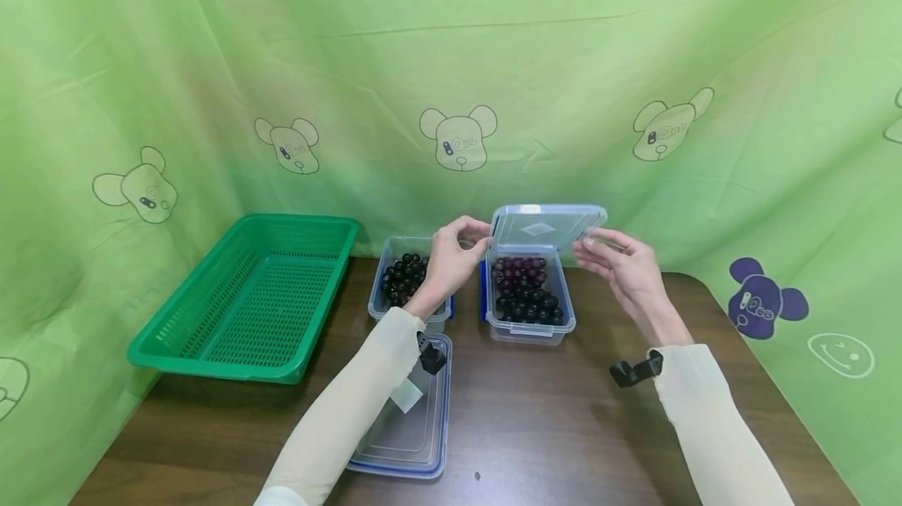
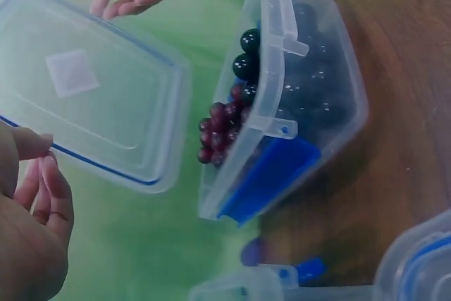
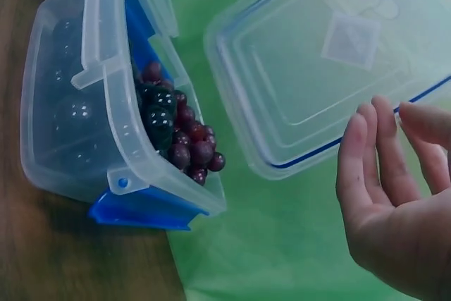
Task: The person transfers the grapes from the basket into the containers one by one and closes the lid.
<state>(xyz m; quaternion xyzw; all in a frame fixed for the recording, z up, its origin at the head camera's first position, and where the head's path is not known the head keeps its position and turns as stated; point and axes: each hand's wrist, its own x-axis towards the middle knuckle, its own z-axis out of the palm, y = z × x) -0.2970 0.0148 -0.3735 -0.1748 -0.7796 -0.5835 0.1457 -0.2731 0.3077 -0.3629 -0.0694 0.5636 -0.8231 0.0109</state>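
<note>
Pinching opposite edges, left hand and right hand hold a blue-sealed lid near the grape container, right of frame centre.

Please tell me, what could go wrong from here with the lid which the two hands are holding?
The clear rectangular plastic lid is held only at its edges by the left hand and the right hand, so it might slip.
The round dark grapes seem heaped near the top of the clear rectangular plastic box below; lowering the lid could squash them.
</note>
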